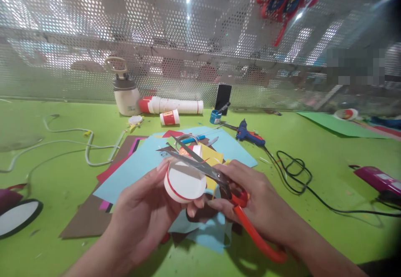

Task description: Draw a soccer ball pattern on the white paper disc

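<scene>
My left hand (140, 210) grips a shallow white paper cup bottom (184, 183) with a red line round its rim, its inside facing up toward me. In my right hand (253, 193) is a pair of scissors (219, 176) with red handles. Their blades are parted and reach left across the far edge of the cup bottom. Behind it, partly covered by the blades, lies a red-and-white piece of paper cup (188, 151). Below both hands are light blue paper sheets (125, 176), a yellow sheet (213, 156) and a brown sheet (87, 214).
A glue gun (249, 134) lies at right with its black cable looping across the green table (313, 243). Farther back are a stack of paper cups (175, 105), a small paper cup (169, 118), a spray bottle (125, 97), a blue jar (215, 117) and a phone (223, 98). A white cable (89, 149) lies left.
</scene>
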`<state>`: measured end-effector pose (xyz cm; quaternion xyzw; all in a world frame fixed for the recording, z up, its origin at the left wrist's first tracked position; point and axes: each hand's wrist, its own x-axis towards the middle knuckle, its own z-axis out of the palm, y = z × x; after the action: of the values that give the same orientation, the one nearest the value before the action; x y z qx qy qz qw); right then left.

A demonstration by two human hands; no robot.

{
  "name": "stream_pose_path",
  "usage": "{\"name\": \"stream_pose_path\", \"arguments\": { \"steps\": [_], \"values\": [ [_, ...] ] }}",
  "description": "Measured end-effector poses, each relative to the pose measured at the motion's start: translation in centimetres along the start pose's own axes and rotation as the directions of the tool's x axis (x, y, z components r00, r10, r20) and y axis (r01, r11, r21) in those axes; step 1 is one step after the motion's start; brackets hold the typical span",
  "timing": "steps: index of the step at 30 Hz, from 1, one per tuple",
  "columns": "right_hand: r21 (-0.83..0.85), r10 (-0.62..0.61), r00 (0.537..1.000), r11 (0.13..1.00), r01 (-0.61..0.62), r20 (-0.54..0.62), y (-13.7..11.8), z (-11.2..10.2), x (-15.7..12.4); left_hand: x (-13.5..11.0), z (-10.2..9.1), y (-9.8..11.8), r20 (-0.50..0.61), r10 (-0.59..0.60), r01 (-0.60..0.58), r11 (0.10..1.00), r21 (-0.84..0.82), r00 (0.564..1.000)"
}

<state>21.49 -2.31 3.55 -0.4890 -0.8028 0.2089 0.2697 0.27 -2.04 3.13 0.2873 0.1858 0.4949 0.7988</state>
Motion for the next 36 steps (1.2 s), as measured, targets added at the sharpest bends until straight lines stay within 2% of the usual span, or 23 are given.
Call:
{"name": "stream_pose_path", "arguments": {
  "steps": [11,22,28,36],
  "values": [
    [0.042,-0.045,0.999,0.998,0.046,-0.018,0.12,0.18,0.19,0.24,0.41,-0.02,-0.062,-0.015,0.016,1.0,0.011,0.998],
    [0.045,-0.009,1.0,0.999,0.008,0.004,-0.13,-0.01,0.04,0.18,0.61,0.03,-0.045,-0.008,0.009,1.0,0.014,0.999],
    [0.016,-0.019,1.0,1.0,0.019,0.014,-0.09,-0.08,-0.12,0.23,0.16,0.0,0.004,-0.003,0.003,1.0,-0.006,1.0],
    [0.023,-0.037,0.999,0.999,0.037,-0.002,0.13,0.14,0.07,0.29,0.42,0.0,-0.046,-0.029,0.03,0.999,0.022,0.999]
  ]
}}
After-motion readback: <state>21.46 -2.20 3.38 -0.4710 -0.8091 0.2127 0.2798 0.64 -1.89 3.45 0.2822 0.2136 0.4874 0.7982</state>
